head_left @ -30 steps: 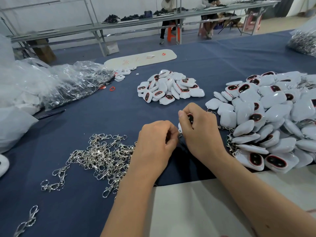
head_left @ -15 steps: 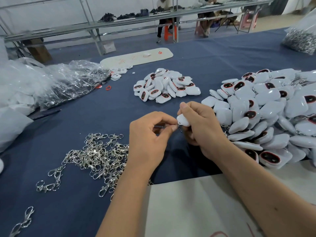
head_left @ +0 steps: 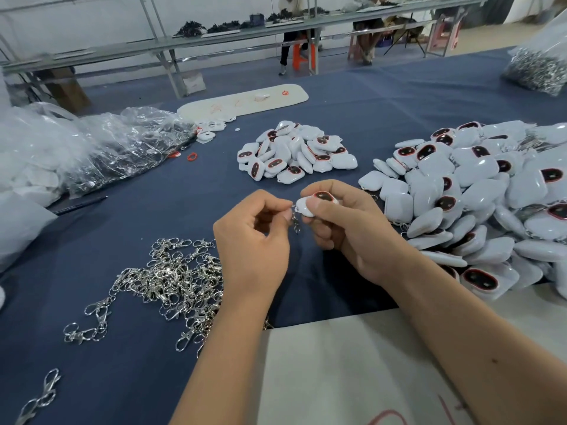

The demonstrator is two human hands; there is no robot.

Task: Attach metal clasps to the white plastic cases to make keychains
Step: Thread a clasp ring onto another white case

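Fastening silver metal clasp [head_left: 295, 220] onto small white plastic case with red-rimmed dark window [head_left: 316, 203], mid-air above blue cloth. Left hand [head_left: 254, 240] fingertips pinch clasp ring; right hand [head_left: 346, 222] clamps case. Ring apparently through loop, view poor. Next: confirm seating, drop onto far-right finished pile [head_left: 478, 191].

The right hand [head_left: 352, 228] is covering most of the white case [head_left: 310, 204] it is holding, so only the end near the centre of the frame is showing. The clasp [head_left: 296, 220] is hanging small and dark between the hands, its link to the case too fine to make out. The left hand [head_left: 254, 240] is hiding the right edge of the clasp pile [head_left: 171, 277]. The big case heap [head_left: 491, 194] is running off the right edge. At upper right, a bag [head_left: 540, 62] is being cut off, contents blurred.
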